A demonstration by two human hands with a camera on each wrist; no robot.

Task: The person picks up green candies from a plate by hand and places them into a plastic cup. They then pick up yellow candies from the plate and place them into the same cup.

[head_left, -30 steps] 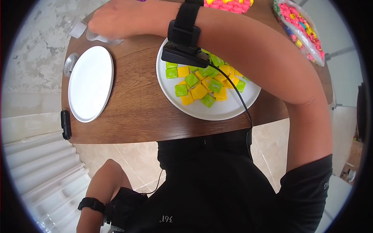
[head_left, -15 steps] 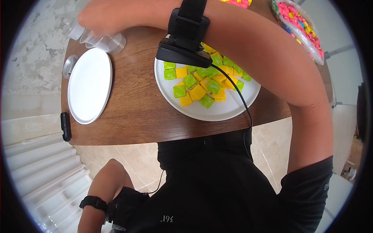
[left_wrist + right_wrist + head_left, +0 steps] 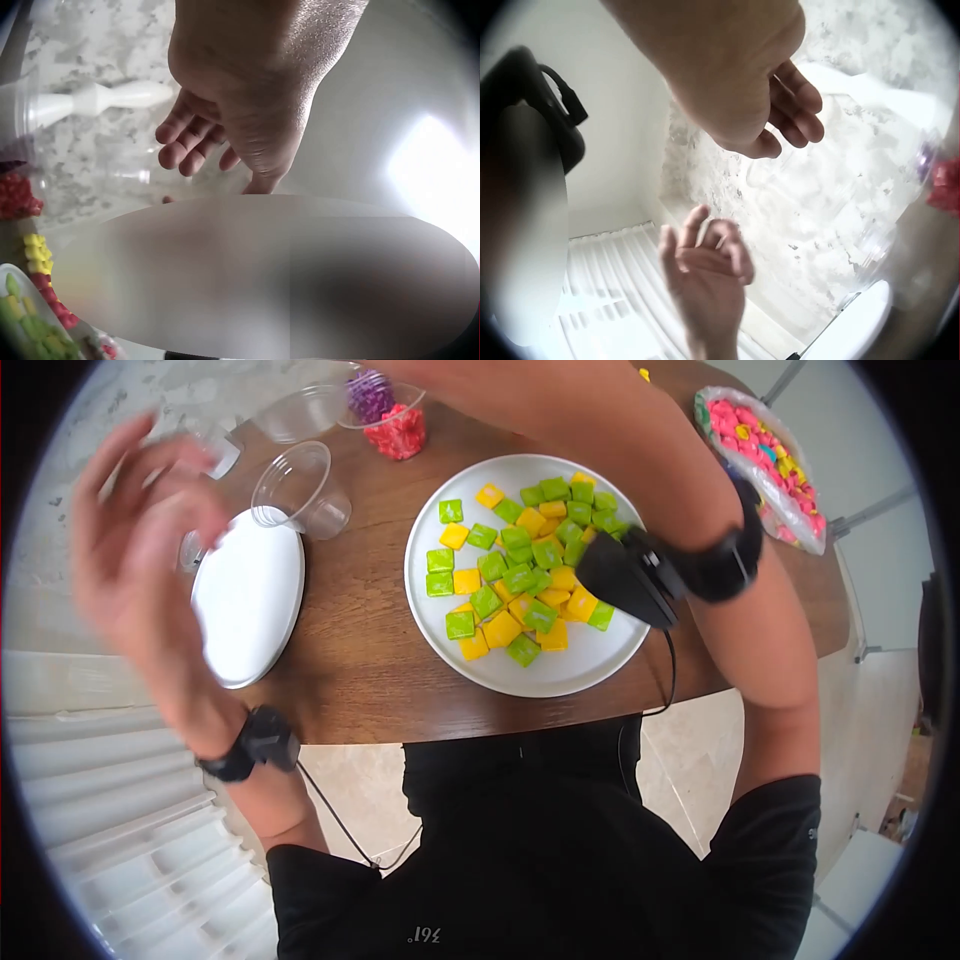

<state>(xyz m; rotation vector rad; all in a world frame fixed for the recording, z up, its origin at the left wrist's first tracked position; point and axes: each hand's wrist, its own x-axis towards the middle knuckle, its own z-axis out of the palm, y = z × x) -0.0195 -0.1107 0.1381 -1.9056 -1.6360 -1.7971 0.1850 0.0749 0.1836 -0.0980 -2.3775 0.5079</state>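
Note:
My left hand (image 3: 150, 560) is raised over the left side of the table, blurred, its fingers apart and nothing in them. Below it lies a white oval plate (image 3: 255, 600). Past the fingertips, a clear plastic cup (image 3: 335, 510) overlaps that plate's far edge in the head view. My right hand (image 3: 772, 105) is beyond the top of the head view. The right wrist view shows its fingers loosely bent, with no object between them. A round white plate (image 3: 440, 650) under the right forearm bears many green and yellow wrapped squares (image 3: 520, 575).
Another clear cup (image 3: 300, 415) is at the far left edge. Near it are purple strands (image 3: 370, 395) and a red clump (image 3: 398, 432), with a clear rim around them. At the far right lies a plastic bag (image 3: 765, 465) of pink and yellow pieces.
The right hand has moved away from the clear cups and out past the top of the head view. The left hand has come up from beside the body to above the table.

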